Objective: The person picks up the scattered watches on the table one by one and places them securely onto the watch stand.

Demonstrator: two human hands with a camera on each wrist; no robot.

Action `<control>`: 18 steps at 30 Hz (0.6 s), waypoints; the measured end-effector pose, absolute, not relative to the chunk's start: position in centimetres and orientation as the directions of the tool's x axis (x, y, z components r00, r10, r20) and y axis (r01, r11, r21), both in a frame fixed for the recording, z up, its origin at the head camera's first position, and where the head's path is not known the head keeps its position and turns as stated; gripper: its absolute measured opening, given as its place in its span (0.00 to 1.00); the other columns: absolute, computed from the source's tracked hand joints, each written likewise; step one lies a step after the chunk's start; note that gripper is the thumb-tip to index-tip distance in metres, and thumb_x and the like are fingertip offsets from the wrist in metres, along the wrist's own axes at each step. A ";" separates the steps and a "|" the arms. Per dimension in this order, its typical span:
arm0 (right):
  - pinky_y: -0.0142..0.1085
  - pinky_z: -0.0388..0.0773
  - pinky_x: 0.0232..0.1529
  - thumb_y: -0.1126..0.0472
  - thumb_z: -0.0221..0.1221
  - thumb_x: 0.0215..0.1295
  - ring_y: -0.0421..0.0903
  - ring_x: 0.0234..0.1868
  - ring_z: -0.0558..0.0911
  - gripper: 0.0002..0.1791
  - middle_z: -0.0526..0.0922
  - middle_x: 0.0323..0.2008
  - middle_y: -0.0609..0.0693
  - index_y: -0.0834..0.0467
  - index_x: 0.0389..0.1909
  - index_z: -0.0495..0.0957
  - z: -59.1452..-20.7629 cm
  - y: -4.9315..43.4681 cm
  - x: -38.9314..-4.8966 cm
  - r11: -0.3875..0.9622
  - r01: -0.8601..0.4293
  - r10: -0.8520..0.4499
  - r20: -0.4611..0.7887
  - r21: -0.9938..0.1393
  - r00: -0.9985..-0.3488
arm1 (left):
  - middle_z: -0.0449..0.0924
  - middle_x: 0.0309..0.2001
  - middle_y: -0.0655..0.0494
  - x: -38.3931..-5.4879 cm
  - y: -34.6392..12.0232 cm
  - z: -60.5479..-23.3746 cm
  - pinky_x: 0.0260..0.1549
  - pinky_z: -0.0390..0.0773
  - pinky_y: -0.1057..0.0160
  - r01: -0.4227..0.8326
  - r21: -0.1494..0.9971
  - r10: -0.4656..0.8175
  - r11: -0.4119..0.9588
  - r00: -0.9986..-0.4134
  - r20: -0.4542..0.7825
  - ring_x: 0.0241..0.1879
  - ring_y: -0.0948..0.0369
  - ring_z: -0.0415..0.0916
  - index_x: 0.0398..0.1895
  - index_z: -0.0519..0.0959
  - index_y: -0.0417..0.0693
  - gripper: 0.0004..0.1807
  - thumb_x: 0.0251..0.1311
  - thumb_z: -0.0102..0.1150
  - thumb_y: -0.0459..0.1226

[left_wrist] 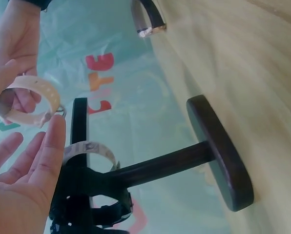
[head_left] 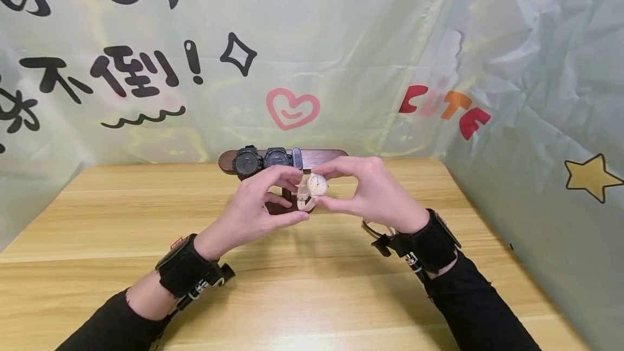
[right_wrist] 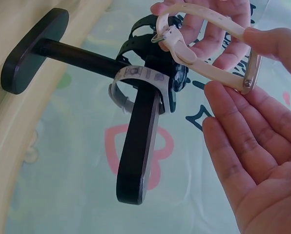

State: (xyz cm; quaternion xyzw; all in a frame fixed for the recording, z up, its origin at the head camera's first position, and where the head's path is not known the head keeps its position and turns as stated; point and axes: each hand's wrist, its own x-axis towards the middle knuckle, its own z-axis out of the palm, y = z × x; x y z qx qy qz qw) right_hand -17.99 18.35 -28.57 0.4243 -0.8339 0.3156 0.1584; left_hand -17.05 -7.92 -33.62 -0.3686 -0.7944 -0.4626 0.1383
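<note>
A pale cream wristwatch (head_left: 318,184) with a round white dial is held up between both hands, its strap closed in a loop. My right hand (head_left: 372,191) pinches the case, with the thumb below the dial and a finger above. My left hand (head_left: 253,199) curves round the strap side. In the left wrist view, a left fingertip is right at the strap's buckle (left_wrist: 60,111). Behind the hands stands a dark wooden T-shaped watch stand (head_left: 322,157). Two black watches (head_left: 246,162) and a watch with a pale grey band (right_wrist: 144,75) hang on its bar.
A dark curved band (left_wrist: 155,14) with a shiny end lies on the table behind the right wrist in the head view. The wooden table (head_left: 302,297) backs onto a printed pale green cloth (head_left: 370,58). The stand's bar is bare on its right part.
</note>
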 end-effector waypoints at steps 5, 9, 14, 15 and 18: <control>0.42 0.88 0.53 0.59 0.80 0.58 0.42 0.52 0.91 0.25 0.93 0.50 0.46 0.55 0.56 0.88 -28.3 18.8 -18.2 0.460 -0.797 -0.597 0.528 -0.391 -0.604 | 0.85 0.52 0.53 -17.1 -8.3 -33.0 0.42 0.90 0.68 0.741 0.581 0.436 0.336 -0.669 0.602 0.51 0.60 0.85 0.63 0.79 0.43 0.34 0.54 0.85 0.37; 0.43 0.88 0.55 0.58 0.80 0.58 0.42 0.52 0.91 0.24 0.93 0.50 0.46 0.55 0.57 0.88 -28.1 19.2 -18.3 0.474 -0.786 -0.587 0.522 -0.398 -0.619 | 0.86 0.49 0.53 -17.0 -8.9 -32.2 0.41 0.90 0.68 0.767 0.532 0.424 0.358 -0.641 0.640 0.49 0.60 0.85 0.61 0.80 0.42 0.33 0.54 0.85 0.37; 0.47 0.87 0.59 0.57 0.80 0.59 0.41 0.50 0.91 0.24 0.93 0.47 0.44 0.54 0.57 0.88 -27.8 19.8 -18.6 0.495 -0.772 -0.568 0.524 -0.399 -0.635 | 0.87 0.49 0.48 -17.2 -10.1 -30.8 0.41 0.90 0.67 0.788 0.508 0.399 0.349 -0.615 0.680 0.48 0.55 0.86 0.59 0.81 0.39 0.30 0.53 0.84 0.33; 0.47 0.87 0.59 0.57 0.80 0.59 0.41 0.49 0.91 0.24 0.93 0.47 0.44 0.54 0.57 0.88 -27.8 19.9 -18.6 0.499 -0.770 -0.565 0.524 -0.399 -0.638 | 0.87 0.50 0.47 -17.3 -10.5 -30.5 0.41 0.90 0.67 0.790 0.503 0.395 0.350 -0.612 0.685 0.48 0.54 0.86 0.60 0.81 0.39 0.31 0.53 0.84 0.32; 0.46 0.87 0.57 0.57 0.79 0.59 0.41 0.50 0.91 0.24 0.93 0.48 0.44 0.53 0.57 0.88 -27.8 20.3 -18.9 0.515 -0.760 -0.555 0.522 -0.396 -0.648 | 0.87 0.52 0.47 -17.4 -11.7 -29.6 0.43 0.89 0.69 0.790 0.484 0.385 0.377 -0.609 0.694 0.49 0.53 0.86 0.62 0.81 0.40 0.34 0.50 0.85 0.32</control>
